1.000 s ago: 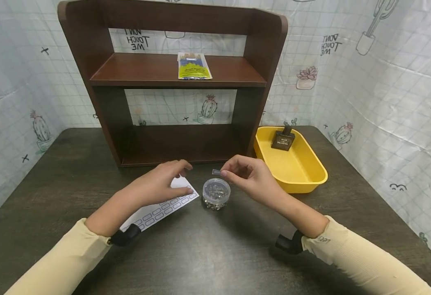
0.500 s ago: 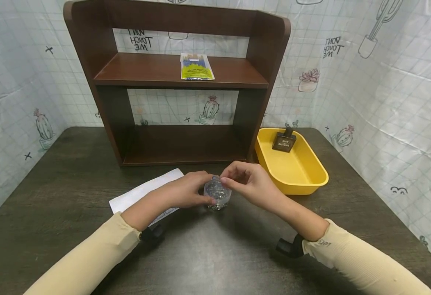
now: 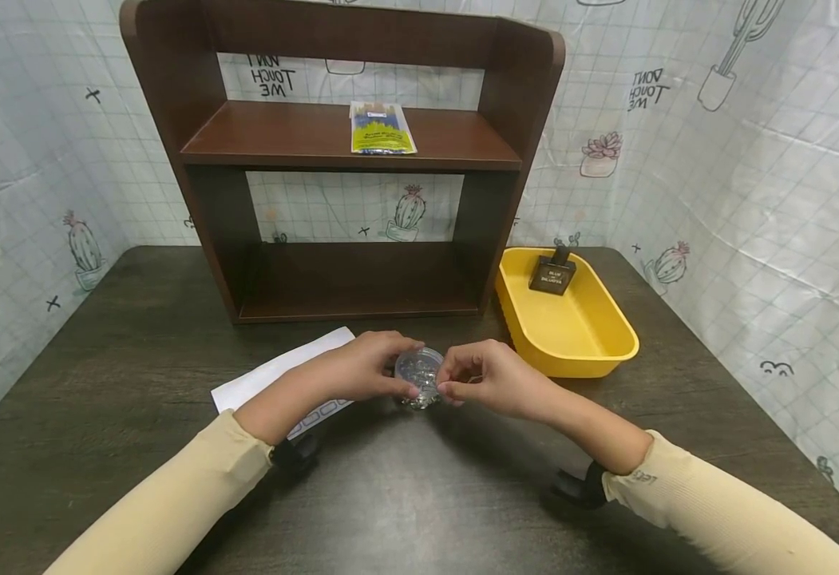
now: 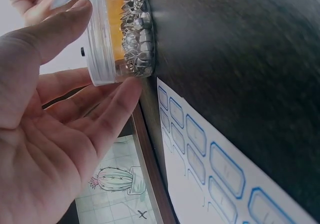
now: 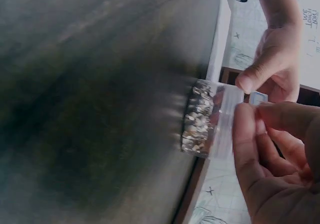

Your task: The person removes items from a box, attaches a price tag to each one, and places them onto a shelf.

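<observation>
White sticker sheet [image 3: 275, 371] on the bench [image 3: 419, 511]. Left hand [image 3: 363, 369] next, fingers curled round a clear jar [image 4: 119, 38] (shiny bits [image 4: 139, 38] inside), also on the bench. Then right hand [image 3: 487, 377], fingers pinching one small sticker [image 5: 258, 98] just over the lid [image 4: 101, 46]. Probably lining up; next, maybe calling for gentle pressing.

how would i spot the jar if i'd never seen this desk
Find the brown shelf on the dark table. In front of it, between the left hand and right hand, stands a round jar. Unlike the yellow tray nearby, it is see-through, with shiny silvery pieces inside.
</observation>
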Available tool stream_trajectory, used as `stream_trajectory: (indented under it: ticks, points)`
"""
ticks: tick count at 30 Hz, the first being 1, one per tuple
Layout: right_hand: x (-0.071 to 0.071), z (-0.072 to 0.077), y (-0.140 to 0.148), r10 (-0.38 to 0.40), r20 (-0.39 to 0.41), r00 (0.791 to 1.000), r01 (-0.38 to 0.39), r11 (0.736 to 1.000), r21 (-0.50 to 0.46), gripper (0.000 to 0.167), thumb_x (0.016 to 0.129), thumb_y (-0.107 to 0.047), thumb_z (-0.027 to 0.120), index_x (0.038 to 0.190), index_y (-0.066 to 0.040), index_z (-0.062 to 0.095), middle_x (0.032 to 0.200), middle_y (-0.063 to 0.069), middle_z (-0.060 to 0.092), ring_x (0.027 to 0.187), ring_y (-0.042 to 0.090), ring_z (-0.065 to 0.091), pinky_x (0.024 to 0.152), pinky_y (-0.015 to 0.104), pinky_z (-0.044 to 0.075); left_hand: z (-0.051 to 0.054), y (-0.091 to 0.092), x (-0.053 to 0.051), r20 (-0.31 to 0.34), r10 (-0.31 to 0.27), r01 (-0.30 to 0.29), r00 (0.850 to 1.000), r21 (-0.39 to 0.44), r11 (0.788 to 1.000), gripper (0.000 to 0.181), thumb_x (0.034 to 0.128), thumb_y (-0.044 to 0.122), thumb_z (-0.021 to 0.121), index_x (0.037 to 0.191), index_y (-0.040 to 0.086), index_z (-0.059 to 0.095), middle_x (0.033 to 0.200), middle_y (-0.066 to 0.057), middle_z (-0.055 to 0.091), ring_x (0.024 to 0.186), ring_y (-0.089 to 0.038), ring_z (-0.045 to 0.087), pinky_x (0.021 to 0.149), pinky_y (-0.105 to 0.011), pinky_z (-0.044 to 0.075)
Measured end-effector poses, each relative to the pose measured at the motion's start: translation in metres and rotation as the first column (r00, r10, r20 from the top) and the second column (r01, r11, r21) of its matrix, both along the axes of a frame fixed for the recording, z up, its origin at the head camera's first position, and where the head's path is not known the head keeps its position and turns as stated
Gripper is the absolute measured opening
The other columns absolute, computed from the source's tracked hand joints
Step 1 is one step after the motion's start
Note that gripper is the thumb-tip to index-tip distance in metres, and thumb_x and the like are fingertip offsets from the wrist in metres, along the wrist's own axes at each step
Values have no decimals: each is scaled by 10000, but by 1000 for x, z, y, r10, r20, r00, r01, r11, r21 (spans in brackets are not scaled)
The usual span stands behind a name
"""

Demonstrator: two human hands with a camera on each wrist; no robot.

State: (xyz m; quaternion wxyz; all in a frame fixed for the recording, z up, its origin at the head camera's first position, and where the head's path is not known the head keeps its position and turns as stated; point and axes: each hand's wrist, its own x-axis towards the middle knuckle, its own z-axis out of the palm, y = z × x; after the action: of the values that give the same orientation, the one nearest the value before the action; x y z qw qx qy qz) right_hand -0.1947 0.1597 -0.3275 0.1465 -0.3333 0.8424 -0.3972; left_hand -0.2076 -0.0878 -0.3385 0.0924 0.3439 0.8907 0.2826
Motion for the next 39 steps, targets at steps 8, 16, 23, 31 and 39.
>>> stream_trajectory:
  ticks: [8, 16, 23, 31, 39]
  points:
    - [2, -16, -3, 17, 18, 1000, -18, 997, 80, 80, 926, -34, 765, 856, -64, 738, 758, 29, 734, 686, 90, 652, 658, 214, 572, 0, -1, 2, 36, 8, -8, 999, 20, 1000, 686, 917, 259, 821, 1479, -23, 547, 1360, -183, 665, 1166, -255, 671, 940, -296, 599]
    - [7, -20, -8, -22, -34, 999, 25, 995, 98, 101, 909, -29, 772, 823, -71, 743, 715, -9, 719, 648, 45, 606, 602, 194, 513, -1, 0, 2, 48, 9, -10, 999, 20, 1000, 680, 921, 258, 818, 1478, -23, 547, 1341, -183, 666, 1154, -249, 671, 930, -276, 599]
    - [9, -22, -10, -46, -77, 996, 53, 994, 92, 116, 908, -31, 771, 807, -80, 741, 697, -28, 708, 633, 34, 590, 578, 192, 486, 0, 1, 2, 49, 11, -12, 999, 26, 1000, 677, 914, 248, 826, 1472, -21, 554, 1323, -186, 669, 1131, -243, 678, 918, -272, 604]
    - [11, -23, -10, -58, -102, 993, 67, 994, 86, 142, 911, -38, 771, 795, -107, 725, 683, -44, 677, 627, 30, 557, 566, 192, 467, -1, 4, 4, 3, 18, -18, 1000, 1, 1000, 720, 875, 251, 864, 1462, -27, 555, 1310, -173, 674, 1109, -240, 670, 910, -296, 592]
    - [12, -25, -10, -57, -107, 993, 65, 995, 75, 150, 921, -49, 768, 802, -118, 709, 696, -45, 672, 625, 24, 548, 562, 193, 467, -6, 12, 11, -65, 91, -96, 994, -77, 992, 730, 846, 260, 889, 1460, 31, 568, 1309, -155, 664, 1118, -268, 663, 946, -424, 581]
